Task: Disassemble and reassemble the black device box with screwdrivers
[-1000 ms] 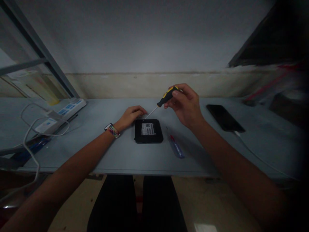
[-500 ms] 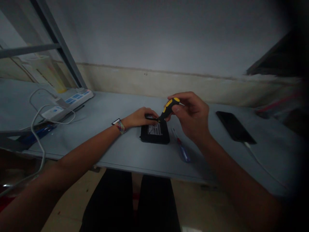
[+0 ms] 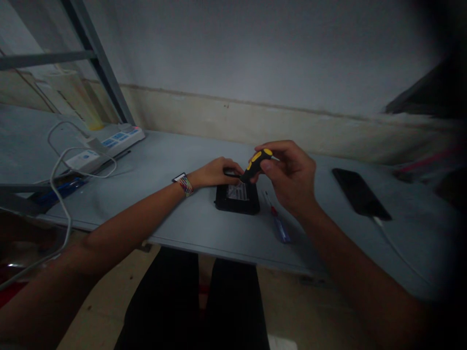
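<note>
On the table lies a flat black box [image 3: 238, 204] with a printed label on its upper face. My left hand [image 3: 218, 171] rests at the box's far left side, thumb and fingers closed together; a dark gap or dark thing shows between them, too dim to name. In my right hand [image 3: 294, 172] is a black and yellow screwdriver [image 3: 255, 164], gripped by its handle and tilted over the box. Its lower end meets my left fingertips, and a short metal shaft pokes out at the upper end. A second screwdriver [image 3: 280, 228], with a clear blue handle, lies right of the box.
A black phone [image 3: 361, 193] with a white cable lies at the right. To the left are a white power strip [image 3: 118, 141] with cables, a yellowish plastic cup [image 3: 75, 99] and a grey metal frame [image 3: 104, 68]. A wall [image 3: 255, 63] rises behind the table.
The view has shifted slightly. Both hands stay at the box, and the screwdriver in my right hand keeps nearly the same tilt. My left fingers look slightly more closed.
</note>
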A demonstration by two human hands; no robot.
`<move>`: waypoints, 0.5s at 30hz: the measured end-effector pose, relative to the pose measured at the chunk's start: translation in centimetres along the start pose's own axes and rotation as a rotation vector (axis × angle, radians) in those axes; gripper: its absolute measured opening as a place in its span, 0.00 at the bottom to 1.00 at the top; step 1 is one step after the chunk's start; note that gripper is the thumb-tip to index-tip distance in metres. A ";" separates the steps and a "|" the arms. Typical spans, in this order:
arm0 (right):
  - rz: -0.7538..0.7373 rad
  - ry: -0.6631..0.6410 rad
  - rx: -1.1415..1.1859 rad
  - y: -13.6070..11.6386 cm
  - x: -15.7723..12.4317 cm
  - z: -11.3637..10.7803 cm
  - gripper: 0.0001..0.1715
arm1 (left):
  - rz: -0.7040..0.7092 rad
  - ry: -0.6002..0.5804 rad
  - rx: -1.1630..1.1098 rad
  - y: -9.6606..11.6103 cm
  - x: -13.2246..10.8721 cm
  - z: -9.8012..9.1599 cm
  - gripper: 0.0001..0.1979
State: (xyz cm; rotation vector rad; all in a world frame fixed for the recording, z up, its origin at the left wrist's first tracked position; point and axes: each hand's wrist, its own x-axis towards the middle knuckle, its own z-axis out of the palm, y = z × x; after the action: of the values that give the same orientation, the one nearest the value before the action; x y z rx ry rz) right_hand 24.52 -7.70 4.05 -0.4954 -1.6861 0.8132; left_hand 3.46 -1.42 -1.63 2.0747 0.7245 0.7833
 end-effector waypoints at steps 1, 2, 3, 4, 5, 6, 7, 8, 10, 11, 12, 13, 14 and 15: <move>0.008 -0.007 0.000 -0.1 -0.1 0.0 0.11 | 0.009 -0.002 -0.002 -0.1 0.0 0.0 0.09; 0.013 -0.016 0.005 -0.1 -0.1 0.1 0.10 | 0.019 -0.004 0.002 -0.1 0.0 0.0 0.08; 0.019 -0.025 0.014 -0.2 -0.2 0.1 0.10 | 0.026 -0.004 0.008 -0.1 0.0 0.0 0.08; 0.024 -0.034 0.026 -0.3 -0.2 0.2 0.10 | 0.032 -0.004 0.011 -0.1 0.0 0.0 0.08; 0.031 -0.041 0.036 -0.3 -0.3 0.3 0.10 | 0.034 -0.004 0.010 -0.1 0.0 0.0 0.08; 0.041 -0.046 0.042 -0.4 -0.3 0.3 0.10 | 0.034 -0.002 0.007 -0.1 0.0 0.0 0.08; 0.052 -0.047 0.044 -0.4 -0.3 0.4 0.10 | 0.034 0.002 0.002 -0.1 -0.1 0.0 0.08; 0.065 -0.044 0.045 -0.4 -0.3 0.5 0.11 | 0.032 0.008 -0.004 -0.1 -0.1 0.0 0.09; 0.093 -0.040 0.050 -0.4 -0.2 0.6 0.12 | 0.028 0.014 -0.010 -0.3 -0.1 0.0 0.10; 0.109 -0.044 0.056 -0.4 -0.1 0.7 0.13 | 0.028 0.015 -0.013 -0.5 -0.1 0.1 0.10; 0.123 -0.053 0.065 -0.4 0.1 0.8 0.13 | 0.030 0.011 -0.019 -0.7 -0.1 0.1 0.11; 0.135 -0.068 0.074 -0.5 0.3 0.9 0.13 | 0.033 0.002 -0.024 -0.9 0.0 0.1 0.11; 0.148 -0.089 0.083 -0.5 0.5 1.0 0.14 | 0.034 -0.009 -0.026 -1.1 0.1 0.2 0.11; 0.159 -0.113 0.092 -0.6 0.8 1.2 0.15 | 0.033 -0.016 -0.023 -1.3 0.1 0.2 0.11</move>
State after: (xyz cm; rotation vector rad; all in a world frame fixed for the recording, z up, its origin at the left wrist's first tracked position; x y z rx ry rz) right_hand 23.26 -7.87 4.87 -0.5333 -1.7188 1.0465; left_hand 3.40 -0.77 -2.75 2.0745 0.6714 0.7887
